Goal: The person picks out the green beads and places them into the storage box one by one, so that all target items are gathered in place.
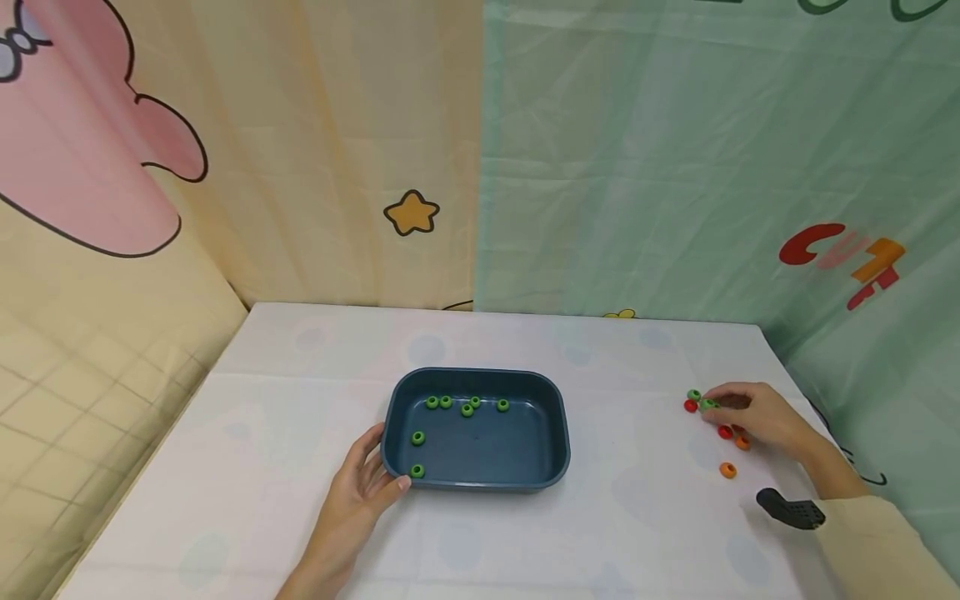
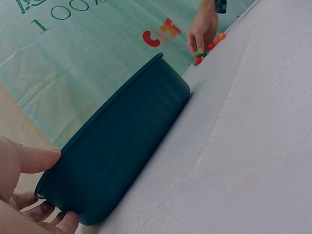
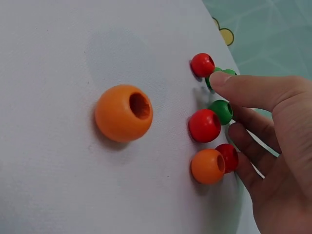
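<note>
A dark blue rectangular tray (image 1: 476, 485) holds several green beads (image 1: 467, 410). My left hand (image 1: 348, 496) grips its near left corner, the thumb on the rim and the fingers against the side wall. Over at the right of the table, my right hand (image 1: 768, 421) has thumb and index fingertips on either side of a green bead (image 1: 707, 405), pinching it. Beside those fingertips lie another green bead (image 1: 693, 394) and a red bead (image 1: 690, 406). In the right wrist view, a red bead (image 3: 204, 126) and an orange bead (image 3: 207, 166) sit below the thumb.
A separate orange bead (image 1: 727, 470) lies nearer the front. The white-covered table (image 1: 600, 533) stretches between tray and loose beads. Printed curtains (image 1: 600, 167) hang behind the table. A black strap end (image 1: 791, 510) sticks out at the right sleeve.
</note>
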Demonstrator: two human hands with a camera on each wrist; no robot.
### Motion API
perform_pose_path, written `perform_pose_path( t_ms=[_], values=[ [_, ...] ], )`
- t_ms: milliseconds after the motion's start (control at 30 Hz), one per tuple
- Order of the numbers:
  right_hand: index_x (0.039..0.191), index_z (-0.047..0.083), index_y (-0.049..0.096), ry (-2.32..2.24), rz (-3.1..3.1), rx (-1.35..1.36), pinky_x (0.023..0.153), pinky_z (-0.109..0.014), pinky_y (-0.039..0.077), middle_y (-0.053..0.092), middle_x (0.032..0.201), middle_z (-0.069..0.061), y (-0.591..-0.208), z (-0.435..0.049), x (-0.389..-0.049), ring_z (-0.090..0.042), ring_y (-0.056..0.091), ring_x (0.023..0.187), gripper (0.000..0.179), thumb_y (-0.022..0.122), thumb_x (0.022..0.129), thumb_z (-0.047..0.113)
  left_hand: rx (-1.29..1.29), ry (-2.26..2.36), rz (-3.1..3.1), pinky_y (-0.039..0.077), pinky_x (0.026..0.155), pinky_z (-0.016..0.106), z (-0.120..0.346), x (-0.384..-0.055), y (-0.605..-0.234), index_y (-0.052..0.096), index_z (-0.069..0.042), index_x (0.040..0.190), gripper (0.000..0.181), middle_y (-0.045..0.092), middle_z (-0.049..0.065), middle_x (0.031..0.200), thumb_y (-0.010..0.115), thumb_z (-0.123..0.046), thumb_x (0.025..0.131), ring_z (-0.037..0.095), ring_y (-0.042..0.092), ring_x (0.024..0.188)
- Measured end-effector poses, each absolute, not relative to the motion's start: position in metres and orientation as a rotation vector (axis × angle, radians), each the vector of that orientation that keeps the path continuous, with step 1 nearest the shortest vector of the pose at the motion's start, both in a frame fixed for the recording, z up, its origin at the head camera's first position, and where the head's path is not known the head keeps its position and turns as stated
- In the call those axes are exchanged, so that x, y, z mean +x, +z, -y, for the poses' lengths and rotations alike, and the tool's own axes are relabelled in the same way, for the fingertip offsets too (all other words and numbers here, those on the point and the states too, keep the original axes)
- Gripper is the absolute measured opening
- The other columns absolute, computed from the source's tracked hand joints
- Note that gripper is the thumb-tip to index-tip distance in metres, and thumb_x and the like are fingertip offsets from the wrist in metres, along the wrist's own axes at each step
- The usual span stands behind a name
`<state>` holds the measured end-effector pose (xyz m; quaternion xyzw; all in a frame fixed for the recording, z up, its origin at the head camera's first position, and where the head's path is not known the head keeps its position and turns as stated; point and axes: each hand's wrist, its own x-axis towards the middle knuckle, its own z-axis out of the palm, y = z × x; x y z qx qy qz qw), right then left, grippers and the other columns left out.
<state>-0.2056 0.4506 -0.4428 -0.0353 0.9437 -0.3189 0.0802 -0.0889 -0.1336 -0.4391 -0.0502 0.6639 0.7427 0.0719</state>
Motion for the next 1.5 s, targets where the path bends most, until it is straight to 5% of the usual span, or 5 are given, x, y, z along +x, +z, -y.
perform_pose_path(
  t_ms=[400,667,1500],
  values=[
    [0.128,-0.003,0.066,-1.007,-2.827,-0.136,0.070,-0.028,0.058,0.065,0.122,-0.022,-0.425,-0.426,-0.213,-0.036,0.061,0.105,0.044,0.075,0.098,0.027,-0.140,2.236,-1.997,0.047,0.102,0.022,0.134,-0.089,-0.440,0.028,-0.014,0.160,0.084,0.026,0.009,0.166,0.074,0.004,0.093,0.030,0.038,0.146],
    [0.126,-0.001,0.069,-0.956,-2.859,-0.231,0.081,-0.023,0.054,0.069,0.120,-0.018,-0.414,-0.403,-0.223,-0.036,0.063,0.109,0.037,0.076,0.097,0.022,-0.139,2.223,-2.008,0.047,0.102,0.021,0.134,-0.088,-0.440,0.028,-0.014,0.161,0.084,0.026,0.010,0.166,0.074,0.003,0.093,0.031,0.038,0.146],
    [0.116,0.000,0.073,-1.033,-2.751,-0.546,0.083,-0.025,0.056,0.071,0.103,-0.002,-0.394,-0.339,-0.249,-0.023,0.064,0.095,0.025,0.077,0.095,0.013,-0.146,2.223,-2.004,0.048,0.101,0.022,0.134,-0.089,-0.440,0.028,-0.014,0.161,0.083,0.025,0.009,0.166,0.073,0.004,0.093,0.031,0.038,0.146]
  ],
)
